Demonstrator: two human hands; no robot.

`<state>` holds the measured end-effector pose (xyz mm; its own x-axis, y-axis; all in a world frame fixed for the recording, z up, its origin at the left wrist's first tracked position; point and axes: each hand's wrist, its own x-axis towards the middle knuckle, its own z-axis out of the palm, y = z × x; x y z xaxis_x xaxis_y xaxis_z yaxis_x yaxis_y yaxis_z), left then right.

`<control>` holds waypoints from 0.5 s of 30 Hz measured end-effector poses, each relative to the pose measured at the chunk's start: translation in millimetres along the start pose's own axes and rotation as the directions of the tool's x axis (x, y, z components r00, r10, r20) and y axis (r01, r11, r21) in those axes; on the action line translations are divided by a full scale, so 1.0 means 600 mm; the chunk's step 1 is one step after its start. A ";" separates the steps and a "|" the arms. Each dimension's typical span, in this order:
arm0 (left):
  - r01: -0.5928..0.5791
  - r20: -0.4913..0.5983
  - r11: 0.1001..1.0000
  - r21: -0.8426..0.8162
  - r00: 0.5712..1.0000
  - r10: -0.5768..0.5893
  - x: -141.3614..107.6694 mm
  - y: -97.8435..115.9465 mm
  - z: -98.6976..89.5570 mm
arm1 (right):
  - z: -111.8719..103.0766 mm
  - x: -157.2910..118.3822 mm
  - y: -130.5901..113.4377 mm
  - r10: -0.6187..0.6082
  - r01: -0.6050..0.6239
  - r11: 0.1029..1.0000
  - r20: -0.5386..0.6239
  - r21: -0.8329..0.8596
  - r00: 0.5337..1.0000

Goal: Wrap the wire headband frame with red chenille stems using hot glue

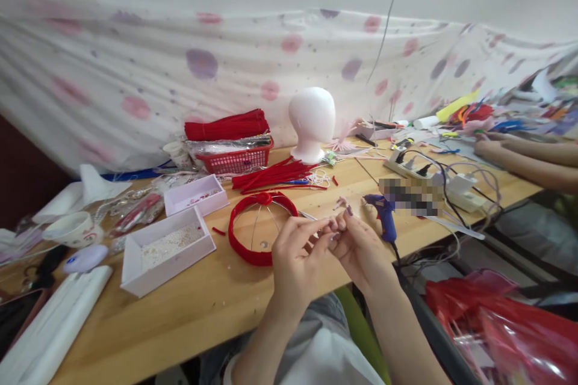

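My left hand (295,252) and my right hand (361,246) meet above the table's front edge, fingertips pinched together. What they hold between them is too small to make out; a small pinkish piece (340,202) shows just beyond the fingertips. Behind my left hand lies a round red headband (235,234) with thin wires across it and a red knob on its far side. A blue glue gun (386,216) rests to the right of my right hand. Red fuzzy stems (271,175) lie in a bundle behind the headband.
White boxes of beads (203,252) and small parts (217,200) stand at left. Behind are a red basket (239,159) and a white foam head (312,120). A power strip (406,171) with cables lies at right. Another person's arms (528,153) reach in from far right.
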<state>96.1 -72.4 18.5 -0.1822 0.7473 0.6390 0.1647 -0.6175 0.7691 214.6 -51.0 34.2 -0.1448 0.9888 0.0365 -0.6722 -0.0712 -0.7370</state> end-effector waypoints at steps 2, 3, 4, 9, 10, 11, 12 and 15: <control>-0.018 -0.046 0.999 -0.039 0.999 0.016 0.000 0.002 0.005 | 0.004 -0.007 0.003 0.024 -0.025 0.999 0.010 0.047 1.000; -0.006 -0.052 0.998 -0.063 0.999 0.003 0.000 0.003 0.006 | 0.004 -0.009 0.004 0.034 -0.035 0.998 0.014 0.060 0.999; 0.008 -0.046 0.997 -0.073 0.999 -0.011 -0.001 0.004 0.007 | 0.003 -0.011 0.004 0.043 -0.045 0.997 0.021 0.065 0.999; -0.095 -0.120 0.986 0.135 0.987 0.112 -0.001 0.017 -0.006 | -0.006 -0.017 0.010 0.069 -0.069 0.996 -0.007 0.060 0.998; -0.122 -0.140 0.979 0.166 0.979 0.146 0.000 0.019 -0.011 | -0.008 -0.018 0.013 0.072 -0.071 0.996 -0.016 0.058 0.997; -0.142 -0.150 0.974 0.179 0.974 0.170 0.001 0.021 -0.015 | -0.009 -0.020 0.015 0.072 -0.071 0.996 -0.019 0.057 0.997; -0.150 -0.146 0.972 0.179 0.973 0.177 0.002 0.023 -0.020 | -0.010 -0.021 0.017 0.070 -0.069 0.996 -0.016 0.055 0.997; -0.142 -0.131 0.980 0.140 0.978 0.160 0.003 0.024 -0.029 | -0.011 -0.024 0.023 0.081 -0.082 0.996 0.029 0.043 0.996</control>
<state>81.0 -84.4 31.1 -0.2792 0.5998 0.7499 0.3234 -0.6766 0.6616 212.3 -65.3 19.2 -0.2195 0.9756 -0.0038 -0.6888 -0.1578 -0.7076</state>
